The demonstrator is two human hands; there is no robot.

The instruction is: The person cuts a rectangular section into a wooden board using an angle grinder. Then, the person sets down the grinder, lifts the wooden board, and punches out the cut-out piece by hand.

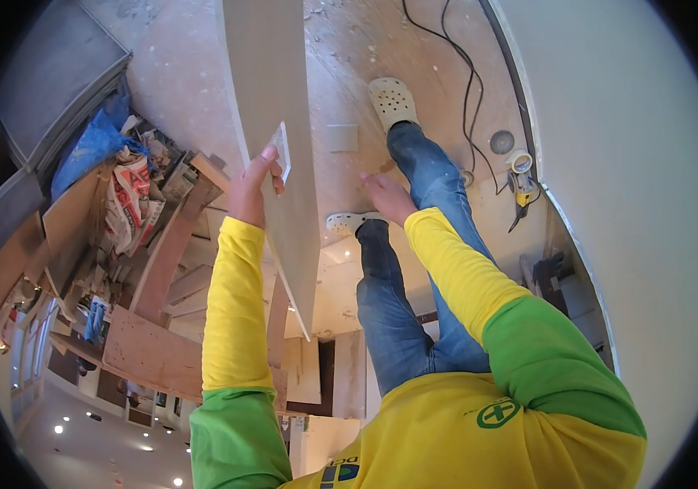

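Note:
A long, flat pale board [272, 90] stands on edge and runs from the top of the head view down past my left arm. Near its middle is a small cutout with a white edge [285, 151]. My left hand [256, 186] is closed around the board at this cutout, thumb on the near side and fingertips showing through the opening. My right hand [391, 198] is beside my right knee, apart from the board. Its fingers are curled together, and I see nothing in them.
On the left are a blue plastic bag [92, 151], a printed sack [131, 196] and piled wood pieces [153, 350]. A black cable [471, 73] crosses the dusty floor near a yellow power tool [522, 189] and a tape roll [519, 161]. A white wall [634, 163] bounds the right.

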